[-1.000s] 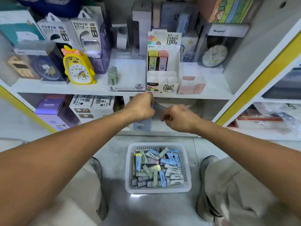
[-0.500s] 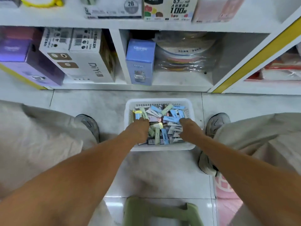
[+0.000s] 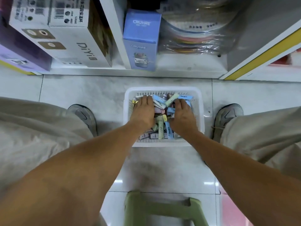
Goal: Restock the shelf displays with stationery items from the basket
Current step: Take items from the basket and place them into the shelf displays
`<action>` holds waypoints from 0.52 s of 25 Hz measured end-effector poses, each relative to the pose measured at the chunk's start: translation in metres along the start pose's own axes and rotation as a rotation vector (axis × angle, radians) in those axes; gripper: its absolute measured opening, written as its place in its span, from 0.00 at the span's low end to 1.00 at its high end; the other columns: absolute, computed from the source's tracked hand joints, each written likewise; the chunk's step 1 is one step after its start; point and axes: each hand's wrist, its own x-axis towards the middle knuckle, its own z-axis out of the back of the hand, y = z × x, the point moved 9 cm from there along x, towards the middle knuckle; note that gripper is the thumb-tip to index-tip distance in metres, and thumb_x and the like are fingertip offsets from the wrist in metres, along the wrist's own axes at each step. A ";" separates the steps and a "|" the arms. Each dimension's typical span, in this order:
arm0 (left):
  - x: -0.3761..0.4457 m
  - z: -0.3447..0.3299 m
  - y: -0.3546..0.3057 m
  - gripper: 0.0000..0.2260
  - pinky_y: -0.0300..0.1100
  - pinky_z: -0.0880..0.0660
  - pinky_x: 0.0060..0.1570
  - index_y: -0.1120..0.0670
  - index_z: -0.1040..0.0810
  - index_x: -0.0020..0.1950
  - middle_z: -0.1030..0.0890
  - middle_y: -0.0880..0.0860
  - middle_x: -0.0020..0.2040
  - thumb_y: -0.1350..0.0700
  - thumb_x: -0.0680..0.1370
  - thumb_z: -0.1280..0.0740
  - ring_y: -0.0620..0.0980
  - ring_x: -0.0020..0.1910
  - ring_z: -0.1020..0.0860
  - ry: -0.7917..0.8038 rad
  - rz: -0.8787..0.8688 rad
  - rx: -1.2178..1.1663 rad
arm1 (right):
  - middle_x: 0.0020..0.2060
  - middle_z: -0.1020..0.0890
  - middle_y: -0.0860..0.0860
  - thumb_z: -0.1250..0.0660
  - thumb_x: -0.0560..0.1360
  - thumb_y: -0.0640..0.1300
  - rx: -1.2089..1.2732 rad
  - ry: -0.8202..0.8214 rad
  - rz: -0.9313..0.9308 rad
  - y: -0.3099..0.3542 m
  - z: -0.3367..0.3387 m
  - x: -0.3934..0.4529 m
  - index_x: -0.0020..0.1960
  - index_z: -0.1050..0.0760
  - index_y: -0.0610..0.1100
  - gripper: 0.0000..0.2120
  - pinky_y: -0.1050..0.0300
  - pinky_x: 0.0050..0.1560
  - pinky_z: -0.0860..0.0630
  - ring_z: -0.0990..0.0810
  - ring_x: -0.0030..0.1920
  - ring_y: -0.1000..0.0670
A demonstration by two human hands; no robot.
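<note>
The tiled floor (image 3: 84, 88) takes up most of the view, bounded at the top by the white shelf unit (image 3: 114, 30) with its bottom ledge running across, and a yellow-edged shelf (image 3: 263, 53) angling away at the right. In the bottom compartments stand a white DiYi box (image 3: 76, 46), a purple box (image 3: 21, 57) to its left, an upright blue CAUHRE box (image 3: 141, 39) right of the divider, and plastic-wrapped round stock (image 3: 195, 35) beside it. Bare floor lies between the ledge and the white basket (image 3: 200, 115), which sits centred between two grey shoes (image 3: 84, 116), with open tile on either side of it and more below, down to a green stool (image 3: 162, 209) at the bottom edge.

The basket's long axis runs toward the shelf. Inside it lie small boxed erasers (image 3: 162, 128) in blue, green, pink and white, a loose heap pointing every way; a green one near the front points at the shelf, and blue ones at the far end lie crosswise.

The left hand (image 3: 143, 111) rests palm down on the heap, fingers straight, reaching the far left corner. The right hand (image 3: 182, 115) has its fingers bent down into the pieces; whether it grasps any I cannot tell.
</note>
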 end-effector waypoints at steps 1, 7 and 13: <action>0.004 0.000 -0.002 0.44 0.53 0.36 0.72 0.61 0.47 0.77 0.38 0.60 0.73 0.49 0.71 0.25 0.60 0.73 0.39 -0.008 -0.011 0.015 | 0.70 0.30 0.41 0.29 0.73 0.41 0.000 -0.022 0.013 0.002 0.001 -0.001 0.75 0.37 0.38 0.33 0.46 0.65 0.29 0.30 0.67 0.40; 0.013 -0.009 -0.017 0.40 0.54 0.38 0.71 0.60 0.36 0.72 0.31 0.59 0.66 0.46 0.66 0.24 0.59 0.67 0.33 0.070 -0.133 0.219 | 0.65 0.25 0.40 0.32 0.68 0.29 0.268 -0.090 -0.002 -0.007 0.008 -0.003 0.69 0.29 0.36 0.29 0.42 0.61 0.25 0.27 0.64 0.39; 0.027 -0.013 -0.021 0.44 0.55 0.35 0.67 0.60 0.36 0.72 0.32 0.59 0.66 0.45 0.63 0.21 0.59 0.67 0.34 0.186 -0.160 0.247 | 0.70 0.30 0.42 0.30 0.71 0.34 0.149 -0.022 -0.104 -0.027 -0.004 0.004 0.75 0.37 0.40 0.35 0.48 0.67 0.30 0.31 0.67 0.41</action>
